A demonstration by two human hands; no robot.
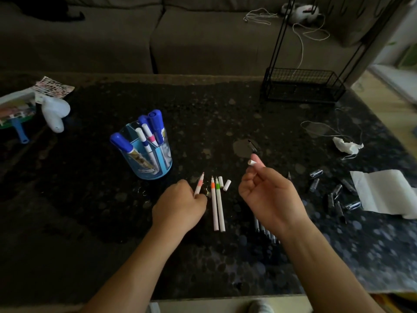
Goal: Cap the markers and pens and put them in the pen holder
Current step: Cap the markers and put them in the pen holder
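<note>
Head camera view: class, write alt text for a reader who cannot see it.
A person's left hand grips an uncapped pink-banded marker while the right hand pinches a white cap above a dark table. Between them lie an orange-banded marker, a green-banded marker and two loose caps; a blue pen holder of capped markers stands beyond the left hand.

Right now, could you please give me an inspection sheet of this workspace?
Surface: dark speckled tabletop.
Job's things: blue pen holder with capped markers; orange pen and green pen lie uncapped beside two white caps; black caps scattered right.
Clutter: crumpled tissue, paper towel.
Grippers: left hand grips an uncapped pink pen; right hand pinches a single cap.
Cables: thin cord by the tissue; white cord on the sofa.
Surroundings: sofa, black wire rack.
</note>
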